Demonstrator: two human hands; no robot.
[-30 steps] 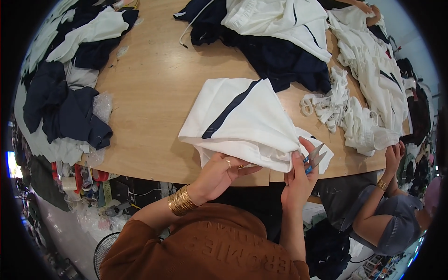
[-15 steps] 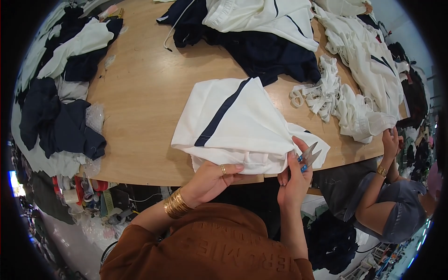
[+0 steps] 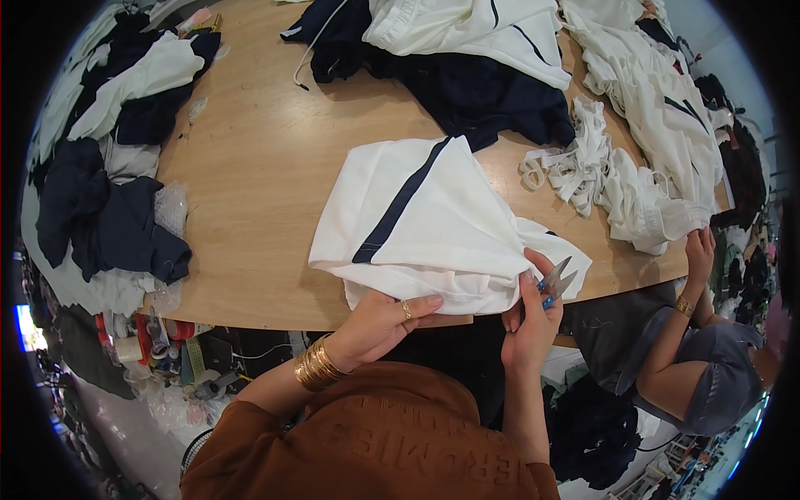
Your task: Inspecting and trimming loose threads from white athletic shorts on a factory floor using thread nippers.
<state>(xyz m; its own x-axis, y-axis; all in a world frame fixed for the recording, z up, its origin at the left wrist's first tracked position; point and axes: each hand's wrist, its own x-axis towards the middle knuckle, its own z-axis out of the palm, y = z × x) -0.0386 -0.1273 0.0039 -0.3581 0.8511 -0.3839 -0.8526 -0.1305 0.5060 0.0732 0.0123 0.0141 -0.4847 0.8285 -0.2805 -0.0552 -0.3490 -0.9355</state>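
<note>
A white garment (image 3: 442,212) with a dark navy stripe lies spread on the table in front of me, its near edge gathered at the table's front. My left hand (image 3: 379,329) pinches that near edge, thumb on top of the cloth and the other fingers partly hidden beneath. At the garment's right corner, my right hand (image 3: 531,321) grips the fabric between thumb and fingers. The same hand also holds small scissors (image 3: 553,283) with blue handles, their blades apart and pointing away to the upper right.
White and navy garments (image 3: 483,92) are heaped at the far side. White strips (image 3: 583,158) lie to the right, beside more white clothing (image 3: 646,92). Navy and white clothes (image 3: 125,221) pile up on the left. A co-worker's hand (image 3: 700,250) touches white cloth at the right edge.
Both my hands and the garment have shifted very slightly to the right. My grip on the cloth and the scissors looks the same.
</note>
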